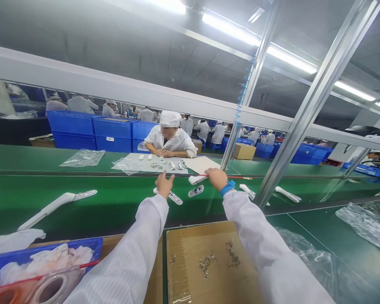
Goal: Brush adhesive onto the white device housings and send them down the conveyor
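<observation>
My right hand (217, 179), a blue band at its wrist, is closed around a thin red-handled brush (240, 177). A white plastic handle-shaped part (196, 180) lies at its fingertips; whether I grip it too I cannot tell. Just below is a flat oval piece (196, 191) with dark markings. My left hand (164, 184) hovers over the green belt (120, 194), thumb and finger apart. Partly under it lies another white part (175, 197) with a patterned face. Farther left rests a long white handle-shaped part (50, 209).
Small metal pieces (205, 266) lie on a cardboard sheet (183, 278) before me. At lower left are a blue tray (97, 245) of cloths and tape rolls (50, 289). A co-worker (170, 137) works opposite. A metal post (288, 143) rises at right; more white parts (286, 194) lie near it.
</observation>
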Motion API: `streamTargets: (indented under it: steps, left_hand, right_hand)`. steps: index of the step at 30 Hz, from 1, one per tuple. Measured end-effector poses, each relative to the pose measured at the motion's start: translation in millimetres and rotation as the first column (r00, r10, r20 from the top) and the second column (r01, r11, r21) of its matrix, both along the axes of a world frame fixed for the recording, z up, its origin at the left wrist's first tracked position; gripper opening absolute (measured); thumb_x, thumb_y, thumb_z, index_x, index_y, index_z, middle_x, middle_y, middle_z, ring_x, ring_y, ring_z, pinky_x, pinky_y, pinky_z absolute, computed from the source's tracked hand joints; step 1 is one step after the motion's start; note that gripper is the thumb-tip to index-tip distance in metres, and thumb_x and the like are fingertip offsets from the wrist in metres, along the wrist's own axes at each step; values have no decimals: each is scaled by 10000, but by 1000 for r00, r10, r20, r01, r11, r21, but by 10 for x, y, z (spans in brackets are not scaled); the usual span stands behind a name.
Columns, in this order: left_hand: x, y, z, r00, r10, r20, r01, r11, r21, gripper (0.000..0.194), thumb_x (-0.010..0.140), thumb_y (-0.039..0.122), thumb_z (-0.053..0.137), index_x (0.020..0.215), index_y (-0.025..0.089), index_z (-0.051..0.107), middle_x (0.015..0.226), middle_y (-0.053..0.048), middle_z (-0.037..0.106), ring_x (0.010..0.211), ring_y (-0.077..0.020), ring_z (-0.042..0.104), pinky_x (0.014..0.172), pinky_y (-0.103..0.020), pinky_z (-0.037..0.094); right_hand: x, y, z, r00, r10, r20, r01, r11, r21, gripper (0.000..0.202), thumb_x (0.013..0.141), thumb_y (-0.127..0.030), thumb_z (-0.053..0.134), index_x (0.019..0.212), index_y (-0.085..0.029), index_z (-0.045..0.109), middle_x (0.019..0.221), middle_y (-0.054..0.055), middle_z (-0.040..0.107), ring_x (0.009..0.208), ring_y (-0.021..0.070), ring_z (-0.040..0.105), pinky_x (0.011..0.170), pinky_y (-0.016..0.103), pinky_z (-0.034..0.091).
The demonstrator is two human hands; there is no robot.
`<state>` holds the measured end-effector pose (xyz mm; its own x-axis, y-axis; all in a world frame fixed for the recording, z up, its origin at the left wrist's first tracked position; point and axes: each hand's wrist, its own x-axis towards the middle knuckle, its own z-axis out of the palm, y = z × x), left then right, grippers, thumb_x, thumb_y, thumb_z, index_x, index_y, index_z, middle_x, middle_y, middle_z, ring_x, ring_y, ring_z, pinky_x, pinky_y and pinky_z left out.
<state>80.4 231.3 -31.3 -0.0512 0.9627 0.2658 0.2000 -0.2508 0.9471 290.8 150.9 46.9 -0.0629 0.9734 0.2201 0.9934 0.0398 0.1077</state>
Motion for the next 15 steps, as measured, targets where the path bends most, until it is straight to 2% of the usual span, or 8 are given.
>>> streamTargets:
  steps: [2, 5, 7, 9, 10, 12, 13, 15]
  left_hand:
    - [54, -143, 211, 982, -181, -51, 186, 973, 135, 482, 704, 163, 684, 1174, 189, 578, 1377, -125, 433, 1314, -286, 331, 1088, -438, 233]
    - [54, -414, 460, 896, -416, -154, 444, 840, 313, 597, 564, 53, 735, 1109, 278, 637, 1347, -44, 491, 1312, -249, 350, 1109, -366, 216]
    - [11, -607, 551, 855, -483, -190, 517, 761, 393, 600, 549, 87, 762, 1106, 271, 638, 1325, -35, 515, 1305, -236, 360, 1118, -361, 203]
    - [-49, -802, 593, 848, -498, -182, 523, 724, 450, 573, 603, 182, 765, 1153, 224, 609, 1379, -68, 457, 1315, -234, 346, 1114, -358, 216]
    - [-81, -899, 605, 854, -495, -160, 508, 723, 468, 565, 651, 239, 746, 1190, 201, 582, 1415, -87, 407, 1324, -238, 333, 1108, -361, 230]
    - [-149, -1092, 626, 881, -465, -91, 450, 762, 466, 581, 739, 345, 680, 1270, 176, 516, 1434, -114, 373, 1307, -250, 363, 1078, -373, 285]
    - [-186, -1185, 640, 902, -429, -58, 407, 796, 447, 600, 758, 385, 659, 1293, 168, 495, 1406, -121, 413, 1275, -256, 409, 1053, -378, 322]
    - [-265, -1351, 681, 947, -320, -17, 299, 866, 400, 647, 750, 422, 660, 1309, 149, 484, 1314, -129, 517, 1200, -268, 490, 1001, -380, 380]
  right_hand:
    - [-34, -36, 186, 994, 99, -47, -95, 993, 70, 274, 908, -319, 529, 1129, -161, 563, 1187, 86, 552, 1058, 203, 550, 913, 427, 465]
    - [-146, -142, 403, 958, 254, -136, -232, 960, 155, 187, 892, -213, 542, 1056, -175, 622, 1135, 64, 613, 1065, 194, 564, 940, 381, 447]
    - [-244, -249, 497, 926, 320, -201, -274, 935, 227, 194, 863, -143, 551, 1015, -205, 654, 1100, 35, 648, 1065, 178, 576, 947, 310, 436]
    - [-346, -399, 556, 899, 345, -270, -249, 909, 333, 259, 834, -142, 577, 1073, -222, 636, 1162, 27, 628, 1111, 182, 554, 966, 279, 412]
    - [-397, -494, 572, 889, 341, -307, -208, 896, 393, 299, 826, -169, 589, 1122, -207, 609, 1206, 45, 603, 1141, 199, 534, 976, 295, 401]
    - [-501, -721, 571, 866, 309, -393, -89, 869, 486, 327, 851, -265, 559, 1156, -150, 576, 1199, 112, 596, 1120, 246, 541, 936, 350, 419]
    - [-557, -848, 553, 851, 289, -439, -31, 861, 507, 326, 875, -322, 513, 1121, -122, 586, 1123, 138, 626, 1048, 262, 577, 871, 367, 447]
    - [-679, -1099, 480, 812, 274, -516, 17, 871, 491, 381, 908, -419, 412, 960, -115, 636, 863, 116, 683, 792, 239, 637, 684, 335, 478]
